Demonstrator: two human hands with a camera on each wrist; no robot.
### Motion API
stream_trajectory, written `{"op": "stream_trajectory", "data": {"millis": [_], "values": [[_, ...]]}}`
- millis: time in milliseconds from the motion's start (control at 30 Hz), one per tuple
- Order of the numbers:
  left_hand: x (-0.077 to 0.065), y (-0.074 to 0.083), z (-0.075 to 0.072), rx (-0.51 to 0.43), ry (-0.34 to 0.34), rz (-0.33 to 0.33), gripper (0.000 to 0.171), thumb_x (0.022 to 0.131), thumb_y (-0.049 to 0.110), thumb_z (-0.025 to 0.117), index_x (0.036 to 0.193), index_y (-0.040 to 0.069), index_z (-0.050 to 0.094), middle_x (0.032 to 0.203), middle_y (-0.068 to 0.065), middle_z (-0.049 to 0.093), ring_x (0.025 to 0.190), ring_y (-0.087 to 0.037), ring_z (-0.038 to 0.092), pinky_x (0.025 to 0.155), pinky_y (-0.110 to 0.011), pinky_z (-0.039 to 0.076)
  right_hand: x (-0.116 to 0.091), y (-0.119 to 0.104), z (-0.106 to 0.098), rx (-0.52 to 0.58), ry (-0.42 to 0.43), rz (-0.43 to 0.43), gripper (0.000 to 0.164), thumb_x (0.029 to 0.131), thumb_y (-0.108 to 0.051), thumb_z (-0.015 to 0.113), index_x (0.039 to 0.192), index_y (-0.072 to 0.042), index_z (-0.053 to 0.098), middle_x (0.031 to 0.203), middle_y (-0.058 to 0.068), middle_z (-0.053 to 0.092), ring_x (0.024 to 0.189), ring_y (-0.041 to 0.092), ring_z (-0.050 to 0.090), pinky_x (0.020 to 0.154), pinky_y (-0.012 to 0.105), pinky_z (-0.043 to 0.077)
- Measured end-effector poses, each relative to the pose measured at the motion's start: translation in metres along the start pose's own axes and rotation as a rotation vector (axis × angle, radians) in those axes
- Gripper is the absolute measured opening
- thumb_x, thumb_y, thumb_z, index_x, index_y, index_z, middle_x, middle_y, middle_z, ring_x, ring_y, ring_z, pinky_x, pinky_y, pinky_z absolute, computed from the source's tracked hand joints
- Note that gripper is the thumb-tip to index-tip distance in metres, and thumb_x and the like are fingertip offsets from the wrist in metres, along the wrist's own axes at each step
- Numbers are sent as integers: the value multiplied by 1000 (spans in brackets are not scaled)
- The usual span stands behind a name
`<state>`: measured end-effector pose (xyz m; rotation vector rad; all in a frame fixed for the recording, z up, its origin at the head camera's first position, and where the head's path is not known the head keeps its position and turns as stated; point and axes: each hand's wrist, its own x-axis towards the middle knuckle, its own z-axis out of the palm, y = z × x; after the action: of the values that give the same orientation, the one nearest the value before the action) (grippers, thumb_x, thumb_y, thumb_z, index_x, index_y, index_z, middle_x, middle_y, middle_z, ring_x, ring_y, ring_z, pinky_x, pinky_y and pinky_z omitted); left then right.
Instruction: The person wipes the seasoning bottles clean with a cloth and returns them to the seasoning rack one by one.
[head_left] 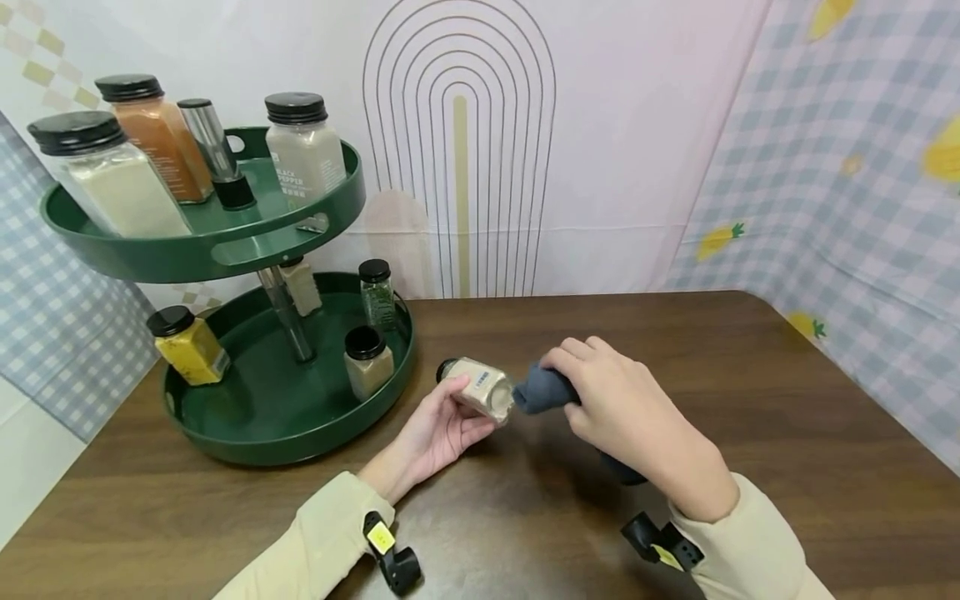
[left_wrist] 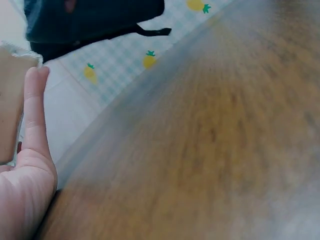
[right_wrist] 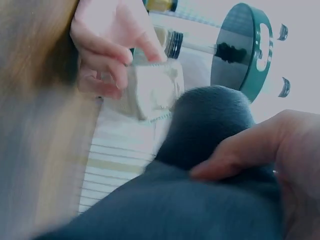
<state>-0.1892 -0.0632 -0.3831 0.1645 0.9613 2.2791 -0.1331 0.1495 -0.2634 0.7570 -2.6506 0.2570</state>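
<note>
My left hand [head_left: 437, 435] grips a small glass spice jar [head_left: 480, 388] with a black lid and pale powder inside. The jar lies tilted, its lid toward the left and its glass base toward the right. In my right hand [head_left: 611, 400] is a bunched dark blue-grey cloth [head_left: 543, 390], its front end close to the jar's base; from the head view I cannot tell whether they touch. The right wrist view has the cloth [right_wrist: 210, 125] large in front, with thumb and fingers pinching it, and the jar [right_wrist: 152, 90] just beyond.
To the left stands a two-tier green tray rack [head_left: 288, 450]. Larger jars, such as the black pepper jar [head_left: 306, 158], and a metal grinder [head_left: 213, 150] are on top. Below are smaller jars, including a yellow one [head_left: 189, 346]. A brown wooden table [head_left: 787, 400] lies beneath.
</note>
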Motion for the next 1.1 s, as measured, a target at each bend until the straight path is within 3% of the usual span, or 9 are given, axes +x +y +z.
{"op": "stream_trajectory", "data": {"millis": [167, 333, 633, 967, 1100], "values": [[2, 2, 2, 6, 3, -29, 42, 99, 30, 39, 131, 4, 34, 102, -9, 63, 88, -17, 68, 83, -24, 52, 5, -9, 12, 120, 140, -60, 40, 66, 2, 72, 101, -16, 61, 97, -2, 58, 87, 16, 53, 67, 36, 50], [2, 3, 2, 26, 24, -24, 52, 98, 36, 43, 138, 6, 31, 105, -10, 64, 88, -16, 68, 82, -23, 52, 7, -11, 28, 115, 166, -98, 39, 64, 5, 68, 96, -16, 64, 95, 0, 54, 84, 16, 51, 62, 32, 50], [3, 2, 2, -64, 51, -3, 36, 99, 37, 37, 116, 6, 39, 85, -7, 63, 72, -15, 68, 70, -23, 54, 6, -5, 33, 44, 72, -74, 37, 63, 4, 70, 93, -16, 63, 89, 0, 52, 78, 17, 52, 53, 28, 44], [2, 3, 0, -68, 57, -19, 43, 98, 40, 37, 123, 6, 34, 92, -8, 64, 78, -15, 68, 72, -21, 54, 6, 8, 31, -55, -107, 9, 30, 68, 1, 69, 92, -18, 66, 84, 0, 51, 77, 18, 51, 52, 29, 44], [2, 3, 0, -63, 35, -18, 44, 98, 41, 37, 125, 5, 33, 94, -8, 65, 80, -17, 69, 72, -21, 54, 6, 13, 27, -75, -64, 59, 30, 69, 0, 69, 95, -15, 64, 87, 3, 52, 81, 21, 52, 51, 34, 46]]}}
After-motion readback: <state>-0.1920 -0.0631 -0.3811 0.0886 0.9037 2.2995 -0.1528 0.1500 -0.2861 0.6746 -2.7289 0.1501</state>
